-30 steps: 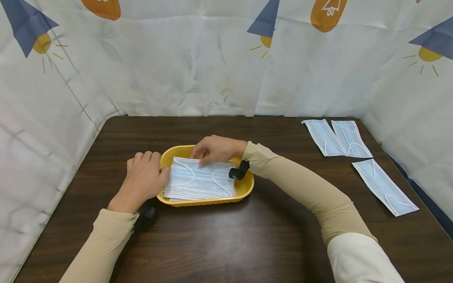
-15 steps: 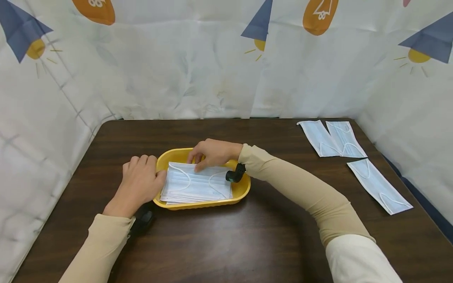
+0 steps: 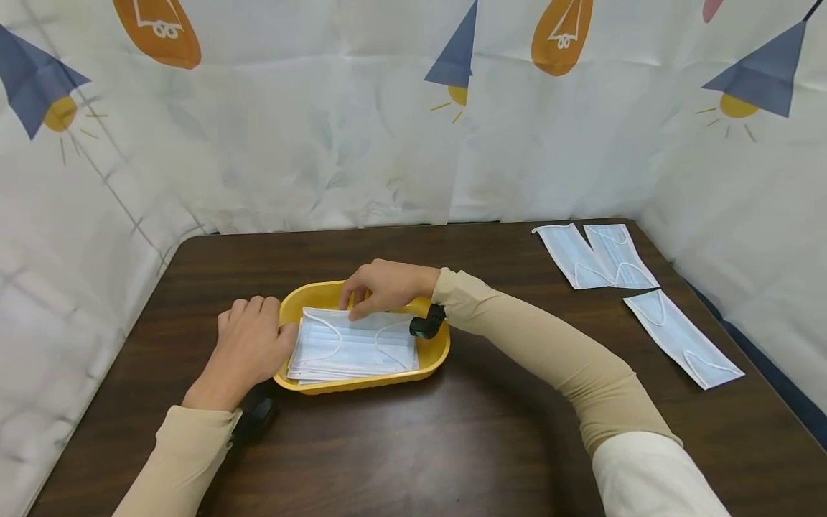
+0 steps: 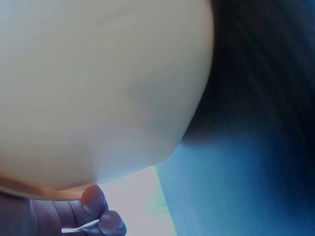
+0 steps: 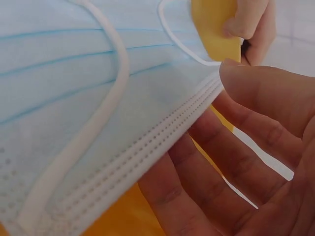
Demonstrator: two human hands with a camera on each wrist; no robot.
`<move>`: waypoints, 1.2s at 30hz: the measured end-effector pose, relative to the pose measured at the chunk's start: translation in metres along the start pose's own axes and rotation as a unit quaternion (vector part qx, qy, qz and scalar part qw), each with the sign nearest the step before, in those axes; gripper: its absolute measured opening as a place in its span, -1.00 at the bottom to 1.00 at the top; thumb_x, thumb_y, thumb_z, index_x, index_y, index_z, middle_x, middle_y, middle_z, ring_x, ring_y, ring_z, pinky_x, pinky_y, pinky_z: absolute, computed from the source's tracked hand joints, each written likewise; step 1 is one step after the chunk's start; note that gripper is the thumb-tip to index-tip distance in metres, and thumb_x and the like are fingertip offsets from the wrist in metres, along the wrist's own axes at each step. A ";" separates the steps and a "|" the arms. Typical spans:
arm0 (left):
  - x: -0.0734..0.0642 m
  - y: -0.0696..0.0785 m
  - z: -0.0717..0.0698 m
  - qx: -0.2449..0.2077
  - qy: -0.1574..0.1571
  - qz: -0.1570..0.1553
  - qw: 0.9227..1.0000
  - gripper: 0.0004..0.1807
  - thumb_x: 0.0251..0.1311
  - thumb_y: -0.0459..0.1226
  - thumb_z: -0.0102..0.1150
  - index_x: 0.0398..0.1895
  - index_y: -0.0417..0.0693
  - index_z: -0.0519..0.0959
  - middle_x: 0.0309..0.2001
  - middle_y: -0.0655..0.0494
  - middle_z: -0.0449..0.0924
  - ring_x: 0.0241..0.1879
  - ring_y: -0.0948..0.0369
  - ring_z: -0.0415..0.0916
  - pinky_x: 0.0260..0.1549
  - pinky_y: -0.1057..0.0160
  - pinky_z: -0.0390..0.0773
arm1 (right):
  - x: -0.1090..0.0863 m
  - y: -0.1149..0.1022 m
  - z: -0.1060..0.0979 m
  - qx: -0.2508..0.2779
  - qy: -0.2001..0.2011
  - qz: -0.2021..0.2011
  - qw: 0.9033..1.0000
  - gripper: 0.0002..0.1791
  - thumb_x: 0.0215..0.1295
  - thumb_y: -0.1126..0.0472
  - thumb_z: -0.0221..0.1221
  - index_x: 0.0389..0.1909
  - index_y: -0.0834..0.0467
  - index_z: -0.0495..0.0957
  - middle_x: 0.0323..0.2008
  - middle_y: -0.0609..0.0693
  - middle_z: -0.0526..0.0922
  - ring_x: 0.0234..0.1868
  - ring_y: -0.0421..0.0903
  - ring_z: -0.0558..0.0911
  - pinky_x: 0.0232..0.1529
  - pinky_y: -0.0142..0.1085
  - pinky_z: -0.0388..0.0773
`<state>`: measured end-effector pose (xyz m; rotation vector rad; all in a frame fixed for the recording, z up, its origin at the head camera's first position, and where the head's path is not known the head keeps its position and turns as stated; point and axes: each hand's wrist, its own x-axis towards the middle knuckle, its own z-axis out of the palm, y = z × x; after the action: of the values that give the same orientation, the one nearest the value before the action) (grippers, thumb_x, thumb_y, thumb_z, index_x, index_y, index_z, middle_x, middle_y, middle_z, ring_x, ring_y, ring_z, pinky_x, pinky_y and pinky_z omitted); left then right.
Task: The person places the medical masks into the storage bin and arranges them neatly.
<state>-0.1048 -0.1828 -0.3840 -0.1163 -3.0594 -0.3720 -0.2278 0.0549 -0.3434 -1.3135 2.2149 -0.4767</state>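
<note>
Two bare hands work at a yellow tray (image 3: pixel 368 385) on a dark wood-grain table (image 3: pixel 394 459). The person's L hand (image 3: pixel 253 341) grips the tray's L end, thumb at the rim, other fingers bent over the outside; the L wrist view has curled fingertips (image 4: pixel 93 199) at the rim, the tray's wall a pale blur. The R hand (image 3: pixel 390 283), reaching in over the tray's far side, is partly closed, thumb atop the far edge of a mask stack (image 3: pixel 355 352), fingers bent behind and under it, a pinch; no. of masks btwn thumb and fingers can't be told.

The stack, pale blue w/ white ear loops (image 5: pixel 124 69), lies flat-ish inside the tray, nearer its L end, edges slightly fanned at front.

At far R, well apart from the tray, three more masks lie on the tabletop: two side by side (image 3: pixel 571 255) near the back corner, lower ends meeting, and a third (image 3: pixel 681 337) aslant just in front.

Both forearms wear tan sleeves (image 3: pixel 536 330), w/ a black wrist cam. (image 3: pixel 428 322) on each. Behind: white cloth (image 3: pixel 291 143) w/ blue, yellow & orange lamp prints (image 3: pixel 561 36).
</note>
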 end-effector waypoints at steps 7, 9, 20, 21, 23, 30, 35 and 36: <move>0.000 0.002 0.000 0.001 0.003 0.002 1.000 -0.55 0.39 -0.16 -0.14 -0.01 -0.44 0.46 -0.10 -0.33 0.50 -0.08 -0.24 0.28 -0.06 -0.25 0.27 | -0.009 0.000 -0.004 0.021 0.005 0.003 1.000 -0.70 0.46 0.02 0.23 0.13 -0.02 0.65 -0.07 -0.10 0.80 -0.29 -0.15 0.74 -0.20 -0.35 0.67; 0.001 0.002 0.000 -0.001 0.004 0.003 1.000 -0.56 0.38 -0.16 -0.15 -0.02 -0.44 0.47 -0.11 -0.33 0.51 -0.10 -0.24 0.28 -0.07 -0.25 0.26 | -0.013 0.001 -0.005 0.031 0.006 0.006 0.999 -0.70 0.45 0.03 0.24 0.12 0.00 0.65 -0.09 -0.09 0.80 -0.31 -0.12 0.75 -0.23 -0.34 0.69; 0.003 0.000 0.002 -0.003 -0.003 0.006 1.000 -0.55 0.38 -0.17 -0.19 -0.03 -0.43 0.47 -0.10 -0.33 0.51 -0.11 -0.24 0.29 -0.06 -0.29 0.26 | -0.038 0.010 -0.016 0.063 0.038 -0.005 0.997 -0.65 0.45 0.07 0.23 0.15 0.13 0.64 -0.07 0.01 0.80 -0.23 0.04 0.80 -0.18 -0.31 0.72; 0.003 0.000 0.002 -0.003 -0.003 0.005 1.000 -0.55 0.37 -0.17 -0.19 -0.02 -0.43 0.47 -0.11 -0.33 0.51 -0.12 -0.24 0.29 -0.06 -0.29 0.26 | -0.040 0.012 -0.017 0.068 0.042 -0.005 0.997 -0.64 0.45 0.07 0.23 0.15 0.13 0.64 -0.08 0.02 0.80 -0.23 0.05 0.80 -0.18 -0.30 0.72; 0.003 0.000 0.002 -0.002 -0.004 0.004 1.000 -0.54 0.37 -0.16 -0.18 -0.01 -0.44 0.47 -0.12 -0.33 0.51 -0.13 -0.24 0.29 -0.07 -0.29 0.26 | -0.046 0.015 -0.018 0.077 0.053 -0.009 0.996 -0.65 0.46 0.07 0.22 0.15 0.14 0.64 -0.08 0.05 0.80 -0.23 0.08 0.80 -0.18 -0.28 0.72; 0.002 -0.001 0.003 0.003 0.000 0.006 1.000 -0.55 0.36 -0.16 -0.18 -0.05 -0.43 0.48 -0.18 -0.31 0.52 -0.16 -0.25 0.31 -0.13 -0.27 0.27 | -0.063 0.026 -0.022 0.086 0.100 -0.016 0.991 -0.69 0.47 0.07 0.21 0.08 0.15 0.65 -0.18 0.12 0.80 -0.27 0.03 0.79 -0.21 -0.24 0.71; 0.003 -0.001 0.004 0.006 0.000 0.005 1.000 -0.54 0.37 -0.16 -0.19 -0.03 -0.44 0.48 -0.18 -0.32 0.52 -0.17 -0.25 0.30 -0.15 -0.26 0.27 | -0.079 0.033 -0.024 0.078 0.134 -0.002 0.988 -0.73 0.47 0.06 0.22 0.04 0.11 0.66 -0.20 0.06 0.80 -0.28 -0.01 0.75 -0.22 -0.31 0.69; 0.003 -0.001 0.004 0.006 -0.001 0.004 1.000 -0.53 0.37 -0.16 -0.19 -0.03 -0.45 0.48 -0.18 -0.33 0.51 -0.17 -0.25 0.30 -0.16 -0.27 0.27 | -0.083 0.035 -0.025 0.078 0.141 0.000 0.987 -0.73 0.47 0.06 0.22 0.03 0.10 0.67 -0.20 0.06 0.80 -0.29 -0.01 0.75 -0.24 -0.29 0.69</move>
<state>-0.1082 -0.1829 -0.3878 -0.1287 -3.0627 -0.3524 -0.2340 0.1453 -0.3213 -1.2257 2.3457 -0.8633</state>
